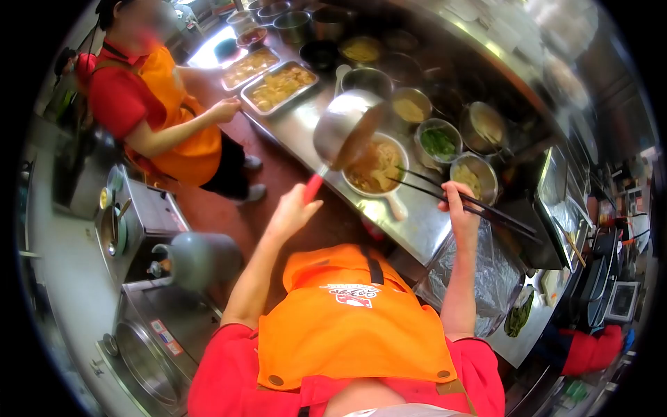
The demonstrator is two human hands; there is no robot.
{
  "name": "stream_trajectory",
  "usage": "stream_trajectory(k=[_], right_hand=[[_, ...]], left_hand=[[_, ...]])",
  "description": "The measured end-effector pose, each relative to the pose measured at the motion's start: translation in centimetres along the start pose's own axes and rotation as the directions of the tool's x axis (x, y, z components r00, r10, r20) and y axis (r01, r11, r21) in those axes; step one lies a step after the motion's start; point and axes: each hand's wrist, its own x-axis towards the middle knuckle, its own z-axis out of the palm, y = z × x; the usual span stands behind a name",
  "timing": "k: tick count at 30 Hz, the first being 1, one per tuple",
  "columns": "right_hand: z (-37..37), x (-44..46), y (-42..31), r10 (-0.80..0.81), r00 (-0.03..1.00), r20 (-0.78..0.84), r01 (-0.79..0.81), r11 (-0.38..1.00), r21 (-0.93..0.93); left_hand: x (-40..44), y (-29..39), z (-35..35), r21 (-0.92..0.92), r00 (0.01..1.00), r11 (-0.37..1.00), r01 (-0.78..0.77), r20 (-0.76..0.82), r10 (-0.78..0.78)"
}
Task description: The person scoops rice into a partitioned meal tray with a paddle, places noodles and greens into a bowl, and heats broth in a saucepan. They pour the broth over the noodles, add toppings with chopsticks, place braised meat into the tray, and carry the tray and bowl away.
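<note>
My left hand point(292, 210) is closed around the red handle of a metal saucepan point(340, 125). The saucepan is tipped on its side, and its brown-stained rim hangs over a white handled bowl point(356, 189) on the steel counter. Noodles and brown broth point(379, 167) lie in that bowl. Long black chopsticks point(479, 203) are gripped in my right hand point(458, 201), their tips at the right part of the noodles. Just beyond the chopsticks stand a metal pot of green vegetables point(438, 142) and a pot of pale yellow food point(474, 176).
Two trays of food point(280, 87) sit at the counter's far left, near a co-worker point(167, 118) in an orange apron. More metal pots point(361, 50) line the back. A grey gas cylinder point(203, 258) stands behind my left arm; a plastic-covered surface point(479, 278) is at right.
</note>
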Motion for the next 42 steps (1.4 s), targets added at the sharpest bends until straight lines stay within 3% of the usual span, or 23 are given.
stream_trajectory(k=[2, 7, 11, 21, 24, 29, 32, 35, 38, 42], right_hand=[[-0.2, -0.1, -1.7, -0.018, 1.000, 0.016, 0.018, 0.999, -0.041], [1.4, 0.8, -3.0, -0.030, 0.999, 0.034, 0.031, 0.999, -0.013], [3.4, 2.6, 1.3, -0.051, 0.995, 0.081, 0.055, 0.997, -0.050], [6.0, 4.8, 3.6, -0.195, 0.972, 0.130, 0.206, 0.975, -0.083], [4.6, 4.5, 3.5, -0.079, 0.984, 0.159, 0.077, 0.997, 0.016], [0.8, 1.3, 1.6, 0.035, 0.997, 0.069, -0.042, 0.993, 0.109], [0.8, 0.3, 3.0, 0.035, 0.991, 0.130, -0.042, 0.998, 0.050], [0.5, -0.7, 2.0, 0.006, 0.994, 0.111, 0.001, 0.998, -0.058], [-0.5, -0.9, 0.1, 0.037, 0.998, 0.053, -0.038, 0.999, 0.011], [-1.6, -0.5, 0.5, 0.077, 0.997, 0.018, -0.078, 0.990, 0.117]], left_hand=[[0.2, -0.6, 0.2, 0.107, 0.991, 0.987, -0.120, -0.053, 0.126], [0.0, 0.5, -0.4, 0.196, 0.989, 0.973, -0.126, -0.053, 0.139], [-0.4, 1.3, -0.6, 0.265, 0.985, 0.955, -0.135, -0.071, 0.159], [-1.6, 2.1, -0.8, 0.238, 0.976, 0.955, -0.177, -0.085, 0.202], [-1.6, 2.3, -0.9, 0.248, 0.973, 0.951, -0.185, -0.090, 0.213], [-1.6, 3.6, -0.8, 0.243, 0.976, 0.955, -0.169, -0.093, 0.197], [-1.5, 3.8, -0.8, 0.171, 0.970, 0.968, -0.185, -0.127, 0.207], [-1.8, 4.0, -0.7, -0.027, 0.998, 0.999, -0.037, -0.057, 0.036], [-2.8, 5.3, -1.1, -0.257, 0.992, 0.958, 0.127, 0.035, -0.122], [-3.8, 5.7, -0.4, -0.491, 0.985, 0.854, 0.171, 0.070, -0.156]])
